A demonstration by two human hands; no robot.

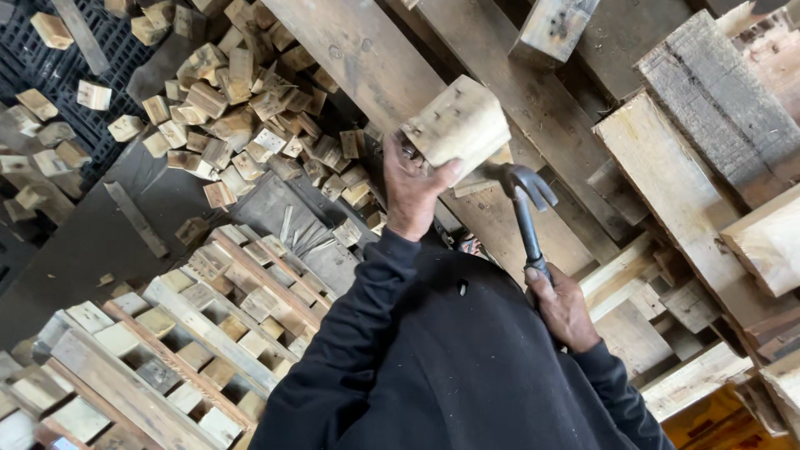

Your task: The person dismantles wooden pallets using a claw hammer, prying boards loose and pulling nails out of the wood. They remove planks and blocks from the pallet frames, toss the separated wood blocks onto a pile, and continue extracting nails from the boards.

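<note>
— Where do things stand?
— Low in the frame, the right hand (565,307) is closed around a claw hammer (525,204). At centre, the left hand (410,190) clasps a nail-studded wood block (458,125).
— And the step?
— Likely nail-pulling — the claw must catch a nail. Loose blocks (225,108) are heaped at upper left.

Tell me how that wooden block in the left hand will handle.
The wooden block, gripped by the left hand, looks rigid and probably fairly light. Its flat faces suggest it won't roll. Rough grain likely resists slipping, though nail holes hint at splinters.
</note>
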